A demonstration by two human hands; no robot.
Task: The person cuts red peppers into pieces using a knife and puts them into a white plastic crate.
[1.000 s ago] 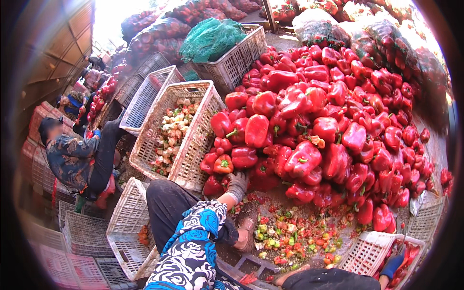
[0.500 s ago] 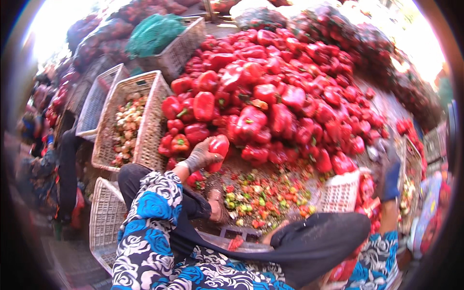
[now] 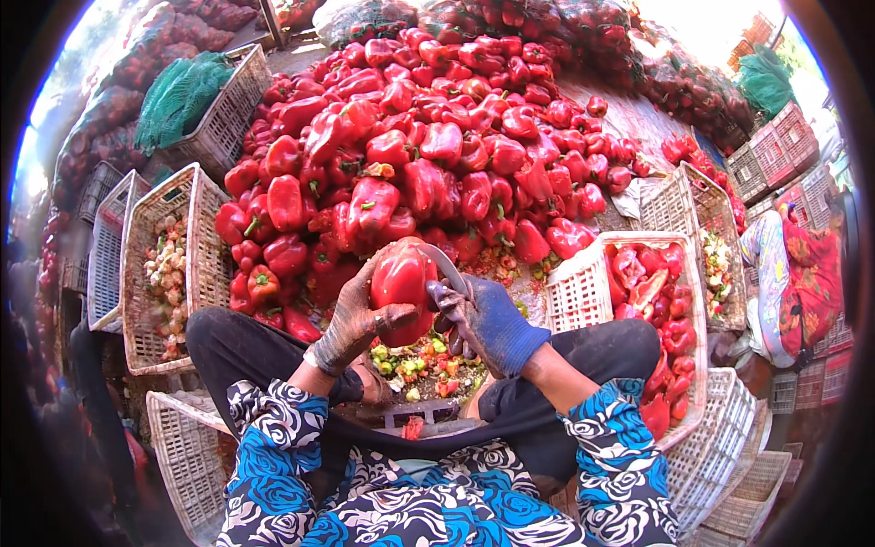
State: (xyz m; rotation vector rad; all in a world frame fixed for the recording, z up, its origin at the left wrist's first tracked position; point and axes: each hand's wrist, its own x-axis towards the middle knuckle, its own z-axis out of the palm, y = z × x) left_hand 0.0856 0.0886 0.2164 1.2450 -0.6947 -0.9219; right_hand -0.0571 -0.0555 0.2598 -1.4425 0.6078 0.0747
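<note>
A whole red bell pepper (image 3: 401, 284) is gripped in my left hand (image 3: 349, 321), which wears a dirty, pale glove. My right hand (image 3: 499, 324), in a blue glove with a dark-stained palm, is closed on a knife (image 3: 443, 265). The curved blade lies against the pepper's upper right side; the handle is mostly hidden in my fingers. Just beyond my hands rises a large heap of red peppers (image 3: 428, 187). Below them, green, yellow and red scraps (image 3: 415, 363) are scattered on the ground between my legs.
Right of my knee stands a crate (image 3: 583, 296) holding red peppers, some cut open. To the left, a wicker-patterned crate (image 3: 208, 246) contains pale cores. Another crate behind it bears green netting (image 3: 185, 96). Filled net sacks (image 3: 583, 32) line the back. Stacked crates (image 3: 720, 447) stand lower right.
My right hand has come from the crate at the right to the middle, bringing the knife against the pepper. My left hand still holds the pepper. The view has swung to the right.
</note>
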